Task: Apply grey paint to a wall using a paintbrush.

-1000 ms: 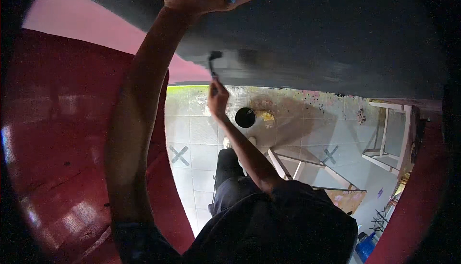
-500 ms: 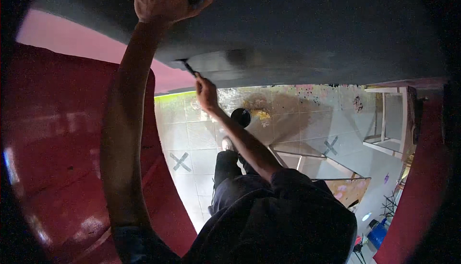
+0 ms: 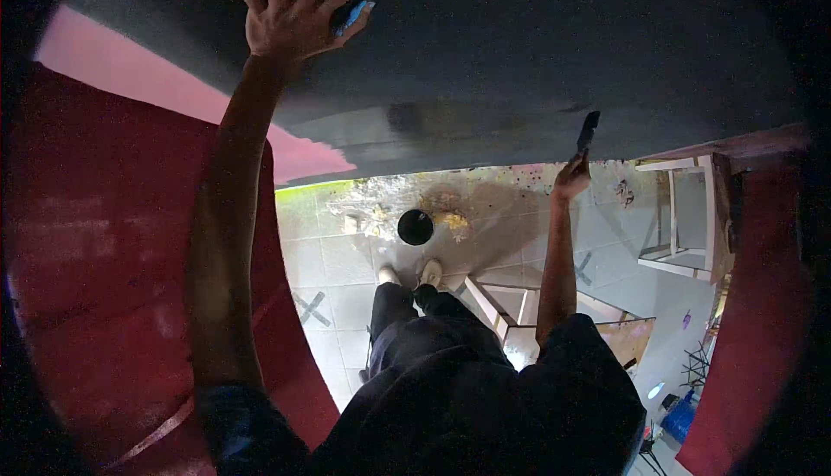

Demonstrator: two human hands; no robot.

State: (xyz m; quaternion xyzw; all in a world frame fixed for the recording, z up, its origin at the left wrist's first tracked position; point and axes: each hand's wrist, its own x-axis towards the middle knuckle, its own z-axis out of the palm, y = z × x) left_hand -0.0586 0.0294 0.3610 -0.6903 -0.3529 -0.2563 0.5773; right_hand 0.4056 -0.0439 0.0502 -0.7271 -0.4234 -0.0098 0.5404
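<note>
Swung across to the right since half a second ago, the right hand (image 3: 572,180) has carried the paintbrush (image 3: 589,130) from beside the edge of the pink patch (image 3: 305,149) to a place well apart from it, over the lower part of the dark grey wall (image 3: 519,52). The brush, which slanted up and to the left before, now stands nearly upright in the view, its dark head pointing up toward the wall and its long axis leaning slightly right at the top; the handle runs down into the fist, roughly in line with the forearm. Whether the bristles touch the surface, I cannot tell. The right hand's fingers are closed around the handle. The left hand (image 3: 294,13) grasps nothing visible: it is spread over the wall's upper left, above the pink, much as before, with blue showing at its thumb (image 3: 344,41) and some fingertips cut off by the upper edge. Both shoes (image 3: 429,273) now show more fully, below the round black bucket (image 3: 415,228) on the tiled floor (image 3: 346,260).
</note>
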